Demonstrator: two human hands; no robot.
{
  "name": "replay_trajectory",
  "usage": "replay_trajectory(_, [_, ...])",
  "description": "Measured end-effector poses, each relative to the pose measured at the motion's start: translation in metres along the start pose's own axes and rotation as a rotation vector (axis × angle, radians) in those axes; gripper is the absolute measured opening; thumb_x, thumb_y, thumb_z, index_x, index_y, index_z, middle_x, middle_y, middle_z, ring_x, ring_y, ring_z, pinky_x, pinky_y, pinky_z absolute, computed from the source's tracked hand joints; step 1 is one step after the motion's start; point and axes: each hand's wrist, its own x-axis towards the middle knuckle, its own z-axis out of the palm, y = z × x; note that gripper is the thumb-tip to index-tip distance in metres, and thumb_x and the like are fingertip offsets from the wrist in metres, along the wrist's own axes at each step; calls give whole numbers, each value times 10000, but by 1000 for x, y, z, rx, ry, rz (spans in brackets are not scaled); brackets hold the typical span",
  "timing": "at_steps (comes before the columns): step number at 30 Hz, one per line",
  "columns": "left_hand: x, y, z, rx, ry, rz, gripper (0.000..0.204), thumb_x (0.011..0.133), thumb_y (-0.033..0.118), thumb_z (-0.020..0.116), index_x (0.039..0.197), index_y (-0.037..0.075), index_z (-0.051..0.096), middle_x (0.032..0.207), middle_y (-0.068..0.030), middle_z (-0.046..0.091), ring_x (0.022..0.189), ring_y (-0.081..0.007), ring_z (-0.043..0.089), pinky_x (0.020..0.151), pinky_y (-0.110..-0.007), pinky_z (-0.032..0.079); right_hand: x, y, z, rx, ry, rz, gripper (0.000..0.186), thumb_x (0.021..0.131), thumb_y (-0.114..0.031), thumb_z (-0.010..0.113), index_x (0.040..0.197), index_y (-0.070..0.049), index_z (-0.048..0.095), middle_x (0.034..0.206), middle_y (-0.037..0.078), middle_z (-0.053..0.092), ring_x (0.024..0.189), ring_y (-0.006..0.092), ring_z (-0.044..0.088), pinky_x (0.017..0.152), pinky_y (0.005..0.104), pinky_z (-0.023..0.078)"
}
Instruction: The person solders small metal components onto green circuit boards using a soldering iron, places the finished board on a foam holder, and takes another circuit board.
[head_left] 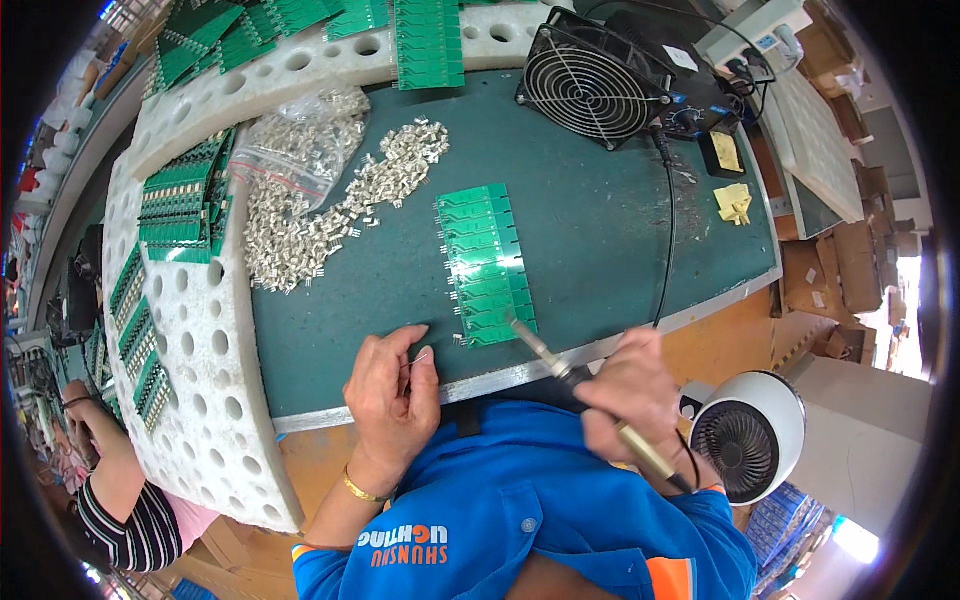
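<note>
A green circuit board panel [485,250] lies on the mat with small silver connectors along its left edge. My right hand [630,390], slightly blurred, grips a soldering iron [545,350] whose tip is over the panel's lower part. At the bench's front edge my left hand [395,390] has its fingers curled, with a thin solder wire [416,358] pinched between them. Loose silver connectors [280,240] are piled left of the panel, beside a clear bag of more connectors [300,135].
Perforated white foam trays [210,400] hold boards at left and back. A black fan unit [590,80], cables, yellow sponge [733,200] and power strip [760,30] are at back right; a white fan [745,430] is lower right. A co-worker's arm [110,460] shows at left.
</note>
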Motion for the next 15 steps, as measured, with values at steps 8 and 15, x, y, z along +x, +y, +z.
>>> replay_trajectory(8, [-2,1,-2,63,-60,60,334,745,14,756,1067,8,667,769,-110,634,567,-196,560,506,-302,462,-17,-16,24,-3,-86,-2,288,702,-99,750,979,-110,675,681,-26,610,597,150,569,797,376,419])
replay_trajectory(15, [-3,-6,2,134,-152,157,491,705,143,828,1156,36,666,744,-98,632,571,-226,576,526,-326,471,-12,-16,27,-16,-80,13,261,755,-132,744,1000,-100,662,684,-11,627,593,158,581,804,385,420])
